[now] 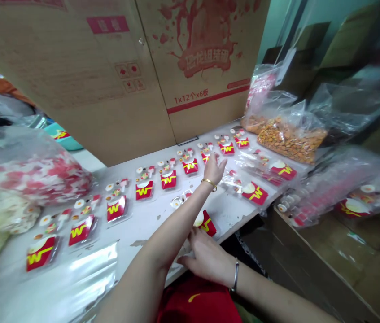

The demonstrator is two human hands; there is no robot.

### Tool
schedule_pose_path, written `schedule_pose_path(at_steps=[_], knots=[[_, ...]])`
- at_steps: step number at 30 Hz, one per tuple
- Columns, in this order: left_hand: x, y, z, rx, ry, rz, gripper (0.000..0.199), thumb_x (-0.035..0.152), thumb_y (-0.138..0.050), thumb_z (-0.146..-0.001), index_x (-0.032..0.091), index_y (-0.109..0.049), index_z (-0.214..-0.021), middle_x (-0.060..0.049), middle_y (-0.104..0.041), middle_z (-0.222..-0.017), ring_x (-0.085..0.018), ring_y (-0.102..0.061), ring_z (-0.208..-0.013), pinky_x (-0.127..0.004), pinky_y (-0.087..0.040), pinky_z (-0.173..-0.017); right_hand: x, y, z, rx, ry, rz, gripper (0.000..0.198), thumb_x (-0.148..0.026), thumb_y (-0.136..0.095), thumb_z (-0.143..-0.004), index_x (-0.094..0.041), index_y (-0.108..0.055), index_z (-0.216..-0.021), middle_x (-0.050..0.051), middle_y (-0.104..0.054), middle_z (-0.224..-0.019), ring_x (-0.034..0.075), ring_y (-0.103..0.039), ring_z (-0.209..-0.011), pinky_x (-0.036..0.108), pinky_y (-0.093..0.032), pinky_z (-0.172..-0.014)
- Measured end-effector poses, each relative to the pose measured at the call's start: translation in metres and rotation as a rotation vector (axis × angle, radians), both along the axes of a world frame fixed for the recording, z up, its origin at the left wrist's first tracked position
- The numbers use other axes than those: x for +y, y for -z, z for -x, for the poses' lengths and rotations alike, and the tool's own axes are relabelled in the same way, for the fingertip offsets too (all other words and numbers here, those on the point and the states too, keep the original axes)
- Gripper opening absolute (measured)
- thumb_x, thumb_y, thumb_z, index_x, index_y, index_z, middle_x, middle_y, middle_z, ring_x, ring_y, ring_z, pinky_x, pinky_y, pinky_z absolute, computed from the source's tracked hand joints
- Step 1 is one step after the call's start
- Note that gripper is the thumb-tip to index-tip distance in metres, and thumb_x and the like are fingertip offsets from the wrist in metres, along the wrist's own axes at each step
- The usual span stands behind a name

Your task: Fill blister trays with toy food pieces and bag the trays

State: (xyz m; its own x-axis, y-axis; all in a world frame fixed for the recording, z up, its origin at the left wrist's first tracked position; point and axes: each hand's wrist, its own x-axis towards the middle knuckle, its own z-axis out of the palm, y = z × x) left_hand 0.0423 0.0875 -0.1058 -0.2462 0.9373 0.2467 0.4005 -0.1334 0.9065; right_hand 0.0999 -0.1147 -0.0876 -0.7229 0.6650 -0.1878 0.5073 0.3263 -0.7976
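Note:
My left hand [214,168], with a gold bracelet at its wrist, reaches across the table to a clear packet [206,158] in the row. Its thumb and forefinger are apart, with nothing visible between them. Closer to me, my right hand [210,255] has its fingers at the lower edge of another clear plastic packet [207,223], which holds a red fry-box piece with a yellow mark. The thumb and fingers appear closed on its film; my left forearm hides part of it. Similar packets, such as one with a red fry-box piece [81,230], lie in a slanting row.
A tall cardboard carton [136,112] stands behind the row. Bags of red-and-white pieces [51,175] and orange pieces [287,139] flank it. Flat clear bags [89,273] lie front left. More packets [255,193] lie right, beside a cardboard box [324,251] with stacked bags.

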Motion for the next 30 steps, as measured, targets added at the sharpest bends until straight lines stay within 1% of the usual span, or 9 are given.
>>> schedule_pose_path(at_steps=[2,5,8,11,16,19,23,27,30], knots=[[-0.026,-0.017,0.023,0.179,0.137,-0.151,0.029,0.032,-0.063,-0.081,0.018,-0.054,-0.105,-0.01,-0.06,-0.115,-0.022,-0.055,-0.108,-0.038,-0.042,-0.094,0.0,0.002,0.002,0.041,-0.052,0.027,0.078,-0.037,-0.064,-0.077,-0.018,-0.027,-0.143,0.016,-0.035,-0.144,0.031,-0.034,-0.132,0.044,-0.031,-0.106],[-0.089,-0.049,0.077,0.37,0.276,-0.298,0.023,0.035,-0.054,-0.089,0.018,-0.057,-0.104,-0.009,-0.063,-0.111,-0.019,-0.056,-0.108,-0.037,-0.042,-0.096,-0.006,0.012,0.014,0.092,-0.151,0.098,0.089,-0.043,-0.059,-0.08,-0.019,-0.008,-0.149,0.016,-0.017,-0.153,0.029,-0.013,-0.141,0.048,-0.02,-0.112],[-0.17,-0.065,0.139,0.397,0.11,-0.246,0.02,0.033,-0.05,-0.091,0.019,-0.059,-0.101,-0.006,-0.065,-0.103,-0.015,-0.059,-0.099,-0.032,-0.046,-0.09,-0.013,0.02,0.038,0.155,-0.23,0.213,0.09,-0.051,-0.055,-0.082,-0.021,-0.003,-0.149,0.013,-0.015,-0.155,0.028,-0.013,-0.142,0.049,-0.02,-0.113],[-0.254,-0.054,0.199,0.407,-0.193,-0.089,0.02,0.032,-0.05,-0.091,0.018,-0.06,-0.101,-0.006,-0.065,-0.1,-0.014,-0.06,-0.09,-0.028,-0.048,-0.08,-0.01,0.018,0.058,0.216,-0.296,0.171,0.085,-0.056,-0.052,-0.083,-0.023,-0.01,-0.149,0.012,-0.018,-0.154,0.028,-0.018,-0.14,0.048,-0.025,-0.111],[-0.351,0.001,0.263,0.558,-0.392,0.263,0.02,0.035,-0.051,-0.089,0.019,-0.062,-0.086,-0.003,-0.063,-0.084,-0.015,-0.055,-0.078,-0.029,-0.044,-0.074,0.026,0.018,0.065,0.08,-0.609,-0.411,0.103,-0.068,-0.062,-0.068,-0.024,-0.016,-0.149,0.012,-0.013,-0.155,0.032,-0.01,-0.141,0.053,-0.014,-0.113],[-0.374,0.035,0.262,0.651,-0.378,0.428,0.022,0.042,-0.06,-0.082,0.02,-0.061,-0.087,-0.004,-0.061,-0.09,-0.018,-0.055,-0.087,-0.032,-0.042,-0.078,0.046,0.035,0.066,-0.009,-0.778,-0.686,0.12,-0.073,-0.068,-0.054,-0.018,-0.018,-0.148,0.019,-0.013,-0.154,0.037,-0.005,-0.141,0.058,-0.002,-0.111],[-0.377,0.064,0.25,0.723,-0.485,0.506,0.018,0.037,-0.056,-0.084,0.02,-0.058,-0.088,-0.004,-0.06,-0.091,-0.02,-0.054,-0.087,-0.032,-0.039,-0.076,0.052,0.057,0.077,-0.024,-0.914,-0.785,0.117,-0.08,-0.059,-0.056,-0.016,-0.022,-0.147,0.022,-0.023,-0.151,0.04,-0.012,-0.139,0.058,-0.004,-0.109],[-0.374,0.071,0.248,0.729,-0.515,0.501,0.014,0.027,-0.047,-0.089,0.019,-0.056,-0.082,-0.004,-0.06,-0.085,-0.02,-0.054,-0.085,-0.032,-0.037,-0.074,0.044,0.055,0.088,-0.036,-0.895,-0.774,0.1,-0.071,-0.057,-0.068,-0.013,-0.029,-0.144,0.022,-0.047,-0.132,0.037,-0.041,-0.122,0.054,-0.023,-0.104],[-0.372,0.066,0.244,0.627,-0.437,0.478,0.014,0.027,-0.047,-0.088,0.019,-0.055,-0.079,-0.003,-0.06,-0.082,-0.018,-0.054,-0.082,-0.031,-0.038,-0.073,0.035,0.045,0.09,-0.018,-0.849,-0.773,0.089,-0.06,-0.06,-0.07,-0.013,-0.034,-0.142,0.02,-0.05,-0.125,0.035,-0.046,-0.111,0.048,-0.034,-0.094]])
